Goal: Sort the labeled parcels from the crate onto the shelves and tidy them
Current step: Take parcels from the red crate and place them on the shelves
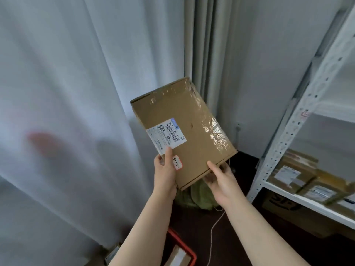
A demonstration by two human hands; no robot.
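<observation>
We hold the cardboard parcel (184,129) up in front of the curtain, left of the shelves (299,120). Our left hand (165,169) and right hand (221,175) each grip a near corner, thumbs on top. Its small tag (177,163) reads "3-1-2"; the shipping label (166,134) shows "A27".

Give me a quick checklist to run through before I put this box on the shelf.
1. Both hands gripping: left hand and right hand hold the box at its near edge: ok.
2. Handwritten tag readable: it seems to say 3-1-2: ok.
3. Matching shelf spot found: shelf markings too blurred: cannot tell.
4. Room on the shelf: parcels already sit there: cannot tell.
5. Box sealed: tape in place: ok.
</observation>
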